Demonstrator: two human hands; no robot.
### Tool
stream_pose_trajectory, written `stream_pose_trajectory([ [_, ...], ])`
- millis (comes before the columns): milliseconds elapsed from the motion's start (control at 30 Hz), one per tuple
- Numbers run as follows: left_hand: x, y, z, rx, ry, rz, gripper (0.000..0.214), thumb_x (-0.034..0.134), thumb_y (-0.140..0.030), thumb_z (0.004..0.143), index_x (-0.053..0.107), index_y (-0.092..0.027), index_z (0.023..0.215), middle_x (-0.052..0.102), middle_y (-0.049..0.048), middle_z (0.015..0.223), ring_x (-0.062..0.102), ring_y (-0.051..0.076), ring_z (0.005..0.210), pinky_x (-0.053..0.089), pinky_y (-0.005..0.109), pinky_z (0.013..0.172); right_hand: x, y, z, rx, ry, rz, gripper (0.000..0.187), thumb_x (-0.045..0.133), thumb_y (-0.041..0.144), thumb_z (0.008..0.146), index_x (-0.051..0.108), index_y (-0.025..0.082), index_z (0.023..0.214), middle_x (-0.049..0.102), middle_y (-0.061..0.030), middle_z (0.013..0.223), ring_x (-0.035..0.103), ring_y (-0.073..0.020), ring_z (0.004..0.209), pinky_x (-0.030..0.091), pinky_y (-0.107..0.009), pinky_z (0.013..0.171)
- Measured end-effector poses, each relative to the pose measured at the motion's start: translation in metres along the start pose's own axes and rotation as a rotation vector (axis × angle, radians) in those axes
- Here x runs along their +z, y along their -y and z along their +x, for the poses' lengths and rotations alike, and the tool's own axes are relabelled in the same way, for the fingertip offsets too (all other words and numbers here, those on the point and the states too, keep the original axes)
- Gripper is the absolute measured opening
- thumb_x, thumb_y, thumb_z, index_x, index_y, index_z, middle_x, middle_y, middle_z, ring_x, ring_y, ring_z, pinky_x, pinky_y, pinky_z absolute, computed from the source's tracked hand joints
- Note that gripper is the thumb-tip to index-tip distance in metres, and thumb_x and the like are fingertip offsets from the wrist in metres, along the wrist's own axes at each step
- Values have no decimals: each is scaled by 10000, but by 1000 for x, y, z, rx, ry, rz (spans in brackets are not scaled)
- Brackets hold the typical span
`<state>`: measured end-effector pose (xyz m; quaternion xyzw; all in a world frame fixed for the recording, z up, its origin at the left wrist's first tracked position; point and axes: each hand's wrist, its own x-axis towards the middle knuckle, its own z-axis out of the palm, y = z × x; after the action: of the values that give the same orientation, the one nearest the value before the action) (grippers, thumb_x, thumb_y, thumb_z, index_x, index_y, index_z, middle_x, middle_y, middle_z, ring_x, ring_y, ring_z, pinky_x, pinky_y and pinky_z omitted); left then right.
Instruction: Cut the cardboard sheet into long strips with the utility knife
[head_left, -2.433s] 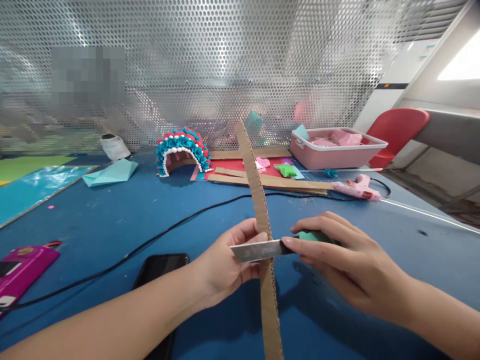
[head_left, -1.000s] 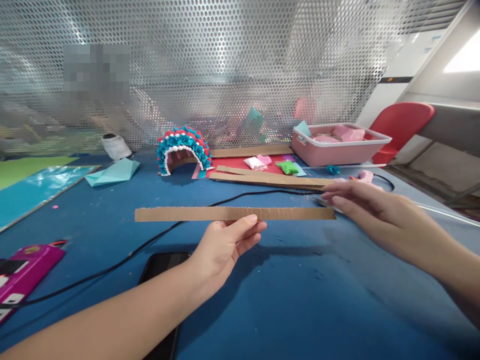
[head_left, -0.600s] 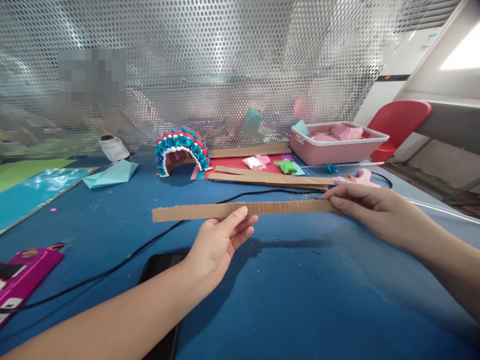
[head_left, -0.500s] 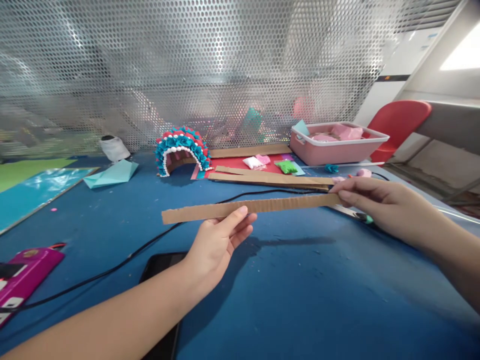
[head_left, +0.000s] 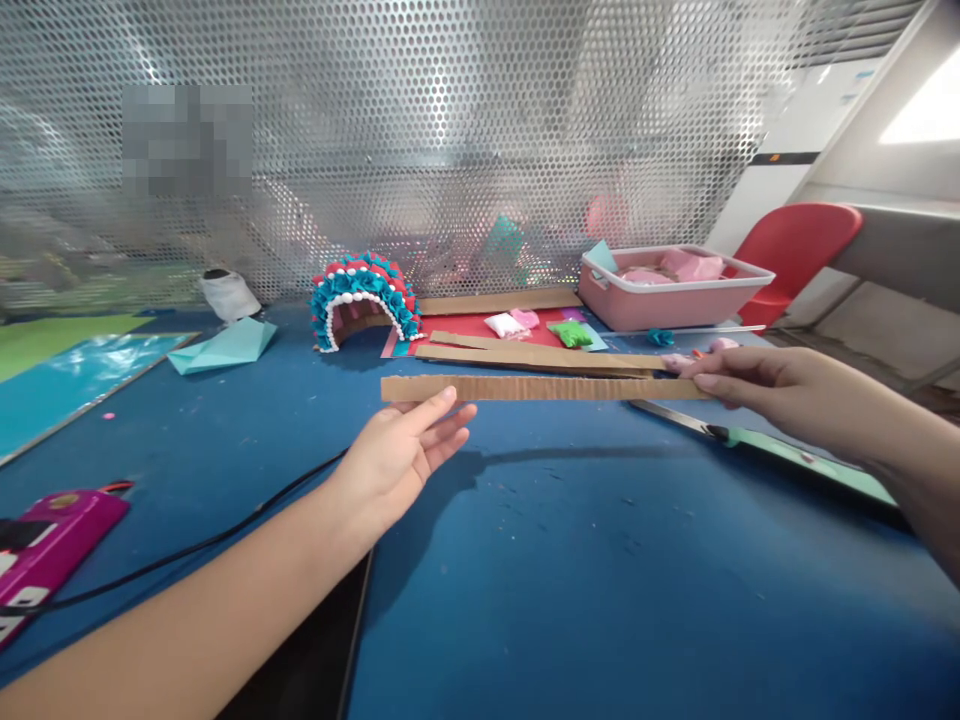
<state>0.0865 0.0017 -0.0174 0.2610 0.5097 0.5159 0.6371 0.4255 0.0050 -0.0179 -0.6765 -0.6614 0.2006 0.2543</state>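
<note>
Blue table [head_left: 562, 560]; cardboard strip [head_left: 540, 388] held level in the air above it. right hand [head_left: 780, 395] pinches its right end. left hand [head_left: 397, 455] fingertips touch the left end, thumb hidden, grip unclear. Green utility knife [head_left: 787, 450] lies on the table under the right hand.

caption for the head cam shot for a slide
Right hand pinches one end of a cardboard strip level above the blue table, open left hand at its other end.
</note>
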Motion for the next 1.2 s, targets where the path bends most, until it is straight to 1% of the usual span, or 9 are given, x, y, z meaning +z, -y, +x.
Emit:
stream_pose_trajectory([
  [267, -31, -46, 34, 23, 67, 398, 102, 745, -94, 704, 690, -133, 779, 724, 56, 744, 646, 108, 540, 573, 231, 553, 0, 0, 0, 40, 73, 411, 529, 786, 580, 543, 703, 178, 877, 644, -91, 946, 543, -136, 659, 503, -311, 620],
  [400, -47, -60, 44, 34, 95, 572, 111, 790, -121, 650, 692, -121, 704, 708, 46, 708, 598, 85, 521, 552, 210, 560, -1, 4, -2, 93, 107, 608, 390, 820, 434, 574, 681, 177, 832, 613, -27, 712, 552, -113, 616, 506, -264, 597],
  [533, -56, -68, 46, 5, 131, 751, 137, 817, -208, 620, 709, -142, 674, 714, 57, 730, 570, 92, 522, 488, 186, 507, -2, 4, -2, 142, 78, 636, 277, 808, 337, 608, 655, 177, 774, 652, -44, 804, 606, -120, 630, 532, -276, 636],
  [667, -59, -76, 38, -65, 223, 950, 159, 829, -261, 596, 714, -153, 610, 679, 57, 629, 543, 105, 514, 376, 159, 442, 1, 7, -6, 95, 182, 464, 220, 725, 371, 707, 658, 169, 760, 640, -40, 684, 606, -139, 586, 536, -292, 605],
  [800, -58, -81, 26, -103, 484, 1376, 297, 737, -430, 689, 671, -186, 533, 611, 29, 555, 488, 121, 503, 303, 191, 456, 11, 15, -16, -87, 335, 52, 203, 592, 379, 809, 657, 199, 739, 632, -5, 599, 600, -138, 560, 507, -268, 569],
  [867, -56, -77, 19, -14, 450, 1577, 345, 701, -501, 693, 636, -201, 535, 579, 16, 556, 446, 129, 491, 272, 218, 464, 16, 18, -21, -173, 352, -165, 194, 550, 353, 831, 660, 221, 742, 653, 0, 621, 613, -153, 576, 493, -275, 552],
  [933, -52, -67, 12, 150, 311, 1726, 346, 686, -553, 675, 639, -216, 611, 602, 29, 637, 479, 167, 553, 275, 240, 488, 22, 18, -25, -261, 296, -320, 197, 527, 342, 841, 669, 231, 760, 679, -17, 696, 632, -178, 614, 498, -304, 553],
  [1033, -43, -48, 4, 426, 193, 1808, 352, 674, -559, 675, 662, -240, 825, 650, 66, 896, 557, 271, 831, 333, 272, 594, 33, 15, -28, -452, 161, -420, 206, 519, 353, 853, 684, 233, 882, 687, -64, 900, 663, -229, 782, 539, -376, 667],
  [1200, -33, -26, 2, 561, 303, 1728, 215, 645, -353, 757, 690, -270, 949, 653, 51, 983, 564, 265, 907, 365, 299, 707, 52, 17, -34, -633, 104, -374, 253, 473, 301, 904, 674, 220, 1034, 668, -91, 1033, 640, -229, 967, 537, -395, 816],
])
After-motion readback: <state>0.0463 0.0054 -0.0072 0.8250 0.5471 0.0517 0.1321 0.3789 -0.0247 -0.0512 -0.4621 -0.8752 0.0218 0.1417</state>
